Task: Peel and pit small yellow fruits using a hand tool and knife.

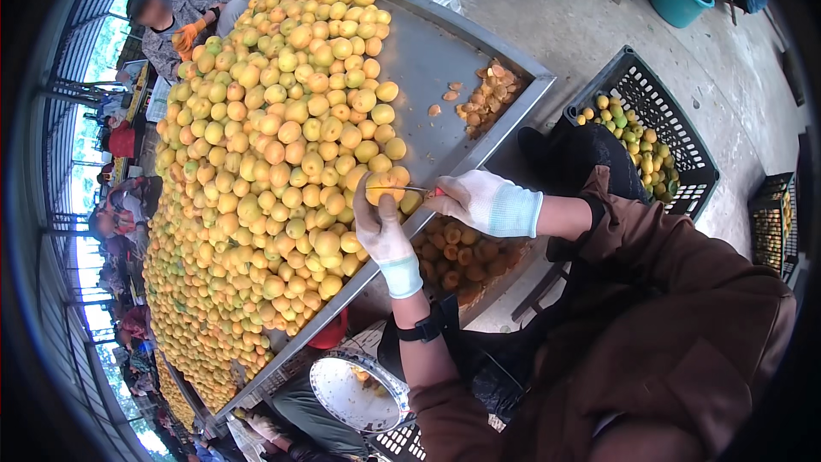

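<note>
In a white glove with stained fingers, my left hand (pixel 385 224) holds a yellow-orange apricot (pixel 383 188) between thumb and fingers, over the edge of the metal table. My right hand (pixel 484 202), also gloved in white, grips a small knife by its red handle (pixel 439 191). The thin blade (pixel 401 188) lies across the apricot; how deep it sits cannot be told. A large heap of whole apricots (pixel 276 141) covers much of the table beside my left hand. Apricot stones (pixel 490 93) are piled in the table's near corner.
The table's metal rim (pixel 474 157) runs under my hands. Below it stands a container of opened apricots (pixel 465 253). A black crate (pixel 696 141) holds greener fruit; a white bucket (pixel 356 398) stands near my left forearm. A co-worker in orange gloves (pixel 189 35) sits across the heap.
</note>
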Demonstrator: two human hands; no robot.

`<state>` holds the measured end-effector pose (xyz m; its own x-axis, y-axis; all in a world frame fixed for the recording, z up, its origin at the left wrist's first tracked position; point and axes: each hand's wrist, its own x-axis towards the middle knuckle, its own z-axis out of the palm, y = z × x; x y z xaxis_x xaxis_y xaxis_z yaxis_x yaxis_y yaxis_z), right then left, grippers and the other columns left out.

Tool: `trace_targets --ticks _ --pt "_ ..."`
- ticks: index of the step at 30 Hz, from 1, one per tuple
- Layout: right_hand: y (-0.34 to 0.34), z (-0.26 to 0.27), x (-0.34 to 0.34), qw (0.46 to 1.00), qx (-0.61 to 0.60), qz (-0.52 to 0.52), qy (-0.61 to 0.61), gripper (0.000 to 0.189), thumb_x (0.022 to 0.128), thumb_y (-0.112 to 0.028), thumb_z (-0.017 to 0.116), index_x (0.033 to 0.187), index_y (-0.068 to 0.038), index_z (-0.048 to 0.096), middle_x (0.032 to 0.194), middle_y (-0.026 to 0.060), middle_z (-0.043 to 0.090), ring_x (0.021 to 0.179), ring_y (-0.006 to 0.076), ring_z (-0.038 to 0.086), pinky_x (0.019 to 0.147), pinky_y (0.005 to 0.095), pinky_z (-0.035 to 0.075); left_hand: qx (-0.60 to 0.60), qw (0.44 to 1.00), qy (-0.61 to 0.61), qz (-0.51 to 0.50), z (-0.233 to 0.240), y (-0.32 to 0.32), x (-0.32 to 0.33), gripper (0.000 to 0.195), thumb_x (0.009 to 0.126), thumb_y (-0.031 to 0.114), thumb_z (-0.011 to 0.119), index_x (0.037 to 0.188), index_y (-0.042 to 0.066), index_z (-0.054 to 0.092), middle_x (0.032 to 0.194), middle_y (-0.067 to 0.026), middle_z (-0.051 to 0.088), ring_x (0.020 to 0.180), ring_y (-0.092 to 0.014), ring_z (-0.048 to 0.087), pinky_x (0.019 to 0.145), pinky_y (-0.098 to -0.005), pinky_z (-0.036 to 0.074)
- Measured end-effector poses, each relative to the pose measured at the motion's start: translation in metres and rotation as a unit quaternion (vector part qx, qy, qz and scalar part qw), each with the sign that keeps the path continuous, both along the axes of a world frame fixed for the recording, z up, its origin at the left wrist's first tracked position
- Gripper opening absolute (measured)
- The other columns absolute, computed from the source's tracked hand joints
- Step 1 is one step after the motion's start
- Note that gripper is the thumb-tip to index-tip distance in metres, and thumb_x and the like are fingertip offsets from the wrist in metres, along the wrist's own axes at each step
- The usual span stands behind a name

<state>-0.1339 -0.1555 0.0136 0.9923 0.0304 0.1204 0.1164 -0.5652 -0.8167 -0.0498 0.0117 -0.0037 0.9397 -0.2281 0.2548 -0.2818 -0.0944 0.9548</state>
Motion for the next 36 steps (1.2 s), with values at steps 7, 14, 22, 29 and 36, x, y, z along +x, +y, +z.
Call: trace_targets --ticks 7,14,22,29,36 --pt "0.02 -0.005 -0.007 0.997 0.025 -0.068 0.011 0.034 0.099 -0.034 0.051 0.097 0.0 0.053 0.076 0.0223 0.062 0.076 0.0417 0.063 0.065 0.0476 0.05 -0.076 0.997 0.028 0.012 0.001 -0.009 -0.007 0.057 0.097 0.037 0.062 0.132 -0.007 0.05 0.121 -0.016 0.06 0.11 -0.023 0.058 0.098 -0.036 0.046" --pt "0.033 -0.008 -0.008 0.994 0.031 -0.093 0.046 0.04 0.099 -0.041 0.049 0.101 -0.001 0.05 0.079 0.0216 0.065 0.078 0.0418 0.065 0.065 0.0485 0.053 -0.219 0.962 0.164 0.001 -0.003 -0.013 -0.02 0.061 0.096 0.048 0.058 0.121 -0.007 0.052 0.118 -0.0159 0.059 0.11 -0.028 0.06 0.096 -0.0414 0.049" --pt "0.033 -0.025 -0.003 0.994 0.002 -0.103 -0.044 0.03 0.094 -0.03 0.06 0.101 -0.002 0.052 0.071 0.0179 0.062 0.067 0.0388 0.064 0.056 0.0435 0.05 -0.228 0.942 0.246 0.008 0.005 -0.012 -0.022 0.069 0.094 0.055 0.058 0.124 -0.007 0.05 0.111 -0.0161 0.063 0.103 -0.029 0.064 0.089 -0.0405 0.053" --pt "0.027 -0.016 0.003 0.995 -0.011 -0.089 -0.037 0.028 0.095 -0.03 0.058 0.098 -0.003 0.052 0.069 0.0169 0.06 0.068 0.039 0.063 0.057 0.0438 0.05 -0.261 0.924 0.276 -0.045 -0.004 -0.007 -0.011 0.067 0.096 0.051 0.055 0.132 -0.005 0.047 0.119 -0.017 0.06 0.108 -0.03 0.06 0.091 -0.0414 0.051" --pt "0.017 -0.027 0.006 0.996 0.016 -0.073 -0.046 0.036 0.099 -0.041 0.049 0.1 -0.005 0.051 0.074 0.0206 0.063 0.073 0.0418 0.064 0.06 0.0495 0.05 -0.203 0.964 0.152 -0.084 -0.014 -0.011 -0.006 0.057 0.101 0.038 0.055 0.135 -0.006 0.042 0.129 -0.0145 0.052 0.12 -0.027 0.052 0.104 -0.0436 0.043"
